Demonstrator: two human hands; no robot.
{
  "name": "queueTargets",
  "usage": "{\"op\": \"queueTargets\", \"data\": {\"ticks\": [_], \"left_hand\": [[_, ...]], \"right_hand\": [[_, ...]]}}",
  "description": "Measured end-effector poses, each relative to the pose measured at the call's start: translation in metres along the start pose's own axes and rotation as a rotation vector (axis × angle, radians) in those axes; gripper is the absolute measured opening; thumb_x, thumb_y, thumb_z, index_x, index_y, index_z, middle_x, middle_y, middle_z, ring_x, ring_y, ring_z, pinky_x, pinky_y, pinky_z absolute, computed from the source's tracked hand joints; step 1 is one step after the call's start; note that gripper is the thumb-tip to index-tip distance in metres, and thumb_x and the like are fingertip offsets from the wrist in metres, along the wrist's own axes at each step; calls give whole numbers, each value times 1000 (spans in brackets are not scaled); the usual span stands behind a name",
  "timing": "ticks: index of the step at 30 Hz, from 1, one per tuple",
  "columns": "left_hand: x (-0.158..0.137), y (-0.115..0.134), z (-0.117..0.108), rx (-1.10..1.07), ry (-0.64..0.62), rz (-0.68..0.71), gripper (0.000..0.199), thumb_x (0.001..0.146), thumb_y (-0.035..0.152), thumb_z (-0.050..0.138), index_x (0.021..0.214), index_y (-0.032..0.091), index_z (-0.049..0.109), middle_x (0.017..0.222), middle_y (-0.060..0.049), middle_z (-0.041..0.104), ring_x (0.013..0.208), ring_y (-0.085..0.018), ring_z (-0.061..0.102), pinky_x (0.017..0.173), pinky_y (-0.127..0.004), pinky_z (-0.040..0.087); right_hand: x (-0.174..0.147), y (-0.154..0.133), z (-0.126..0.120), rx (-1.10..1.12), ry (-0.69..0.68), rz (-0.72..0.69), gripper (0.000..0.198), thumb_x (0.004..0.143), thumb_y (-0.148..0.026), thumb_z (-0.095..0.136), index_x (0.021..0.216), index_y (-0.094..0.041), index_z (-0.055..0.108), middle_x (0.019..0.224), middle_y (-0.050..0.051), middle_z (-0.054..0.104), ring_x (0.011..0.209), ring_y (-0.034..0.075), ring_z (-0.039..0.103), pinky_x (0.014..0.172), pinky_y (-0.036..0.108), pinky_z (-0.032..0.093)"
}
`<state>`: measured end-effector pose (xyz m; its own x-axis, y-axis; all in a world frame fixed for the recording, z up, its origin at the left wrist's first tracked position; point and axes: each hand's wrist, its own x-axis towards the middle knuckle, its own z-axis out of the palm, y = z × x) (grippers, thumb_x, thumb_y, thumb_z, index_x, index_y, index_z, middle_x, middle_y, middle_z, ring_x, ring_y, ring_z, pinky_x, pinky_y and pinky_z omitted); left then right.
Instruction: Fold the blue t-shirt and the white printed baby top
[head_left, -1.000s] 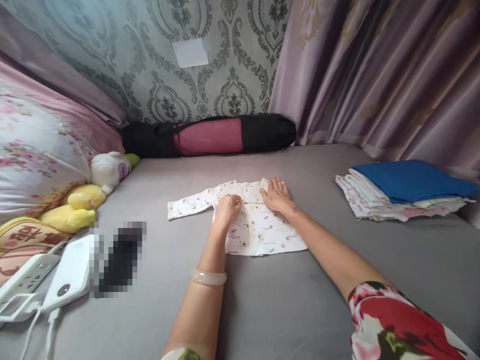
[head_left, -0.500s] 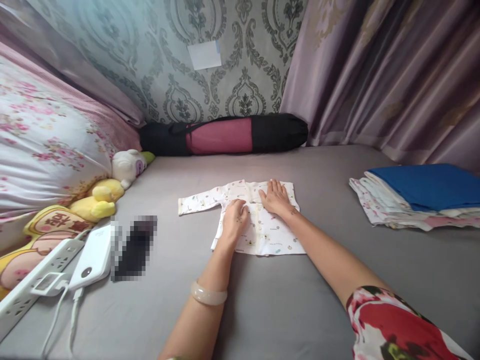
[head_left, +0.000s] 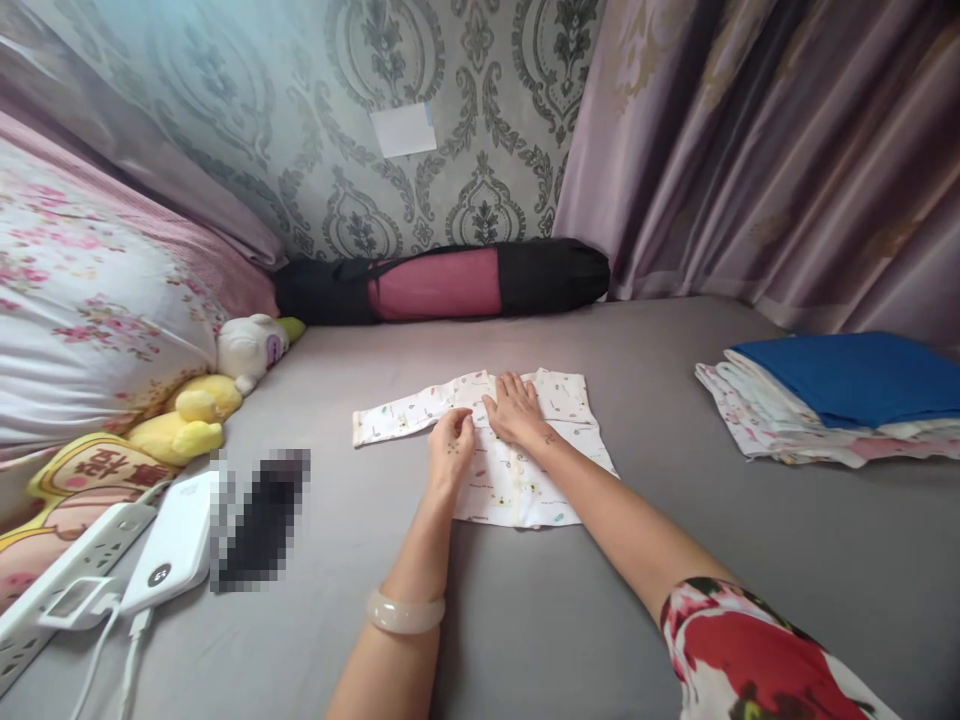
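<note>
A small white baby shirt [head_left: 559, 485] with little printed figures and a cream front strip lies spread on the grey bed sheet. Its left sleeve [head_left: 397, 415] stretches out to the left, while the right sleeve is folded across the top of the body. My right hand [head_left: 516, 408] rests flat on that folded sleeve, fingers stretched out near the collar. At the left armpit, my left hand [head_left: 451, 448] has its fingers curled in on the shirt's side; the fingertips are partly hidden.
Folded clothes [head_left: 847, 385] with a blue piece on top are stacked at the right. A black and red rolled bag [head_left: 439, 285] lies along the wall. Plush toys [head_left: 195, 415], a power strip [head_left: 71, 580], a white power bank [head_left: 169, 540] with cables and a blurred dark object [head_left: 262, 520] are at the left.
My right hand has slid left across the shirt's chest towards the middle. My left hand has shifted slightly left to the armpit. The view has tipped up slightly.
</note>
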<state>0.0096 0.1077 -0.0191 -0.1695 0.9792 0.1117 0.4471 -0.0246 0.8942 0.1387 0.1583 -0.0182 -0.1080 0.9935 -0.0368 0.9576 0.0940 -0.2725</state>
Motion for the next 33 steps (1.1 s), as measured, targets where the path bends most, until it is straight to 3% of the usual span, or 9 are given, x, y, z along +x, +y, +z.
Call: {"op": "queueTargets", "data": {"ticks": [4,12,17,22,33], "left_hand": [[3,-1,-1,-10,2,-36,21,84,25,51,94,18,68,92,-6,74,86,-19,67,84,-32,51],[9,-6,-9,-173,111,-28,25,82,29,49,94,16,67,92,-7,73,88,-18,68,82,-30,53],[17,-12,-19,-282,188,-84,27,81,31,50,94,15,66,89,-9,72,89,-20,68,77,-30,54],[24,-19,-30,-339,279,-150,28,79,31,51,96,14,66,88,-8,71,84,-19,68,69,-28,54],[40,-46,-57,-188,464,-147,26,81,28,48,95,15,66,91,-9,71,90,-20,68,81,-32,54]], "right_hand": [[0,3,5,3,50,-7,67,98,-47,21,151,-6,29,160,15,23,147,29,13,118,48,4],[4,7,-9,108,-38,-19,65,100,-44,10,152,-9,26,161,13,16,149,25,9,119,47,5],[2,-7,-5,15,56,-123,61,99,-37,20,152,-9,26,162,11,17,149,23,9,119,44,1],[6,-18,6,-17,26,-156,63,99,-38,20,152,-5,25,161,10,20,149,22,11,120,42,1],[9,-16,9,-31,-4,-140,66,98,-40,17,153,-5,23,161,9,18,148,23,12,120,42,5]]}}
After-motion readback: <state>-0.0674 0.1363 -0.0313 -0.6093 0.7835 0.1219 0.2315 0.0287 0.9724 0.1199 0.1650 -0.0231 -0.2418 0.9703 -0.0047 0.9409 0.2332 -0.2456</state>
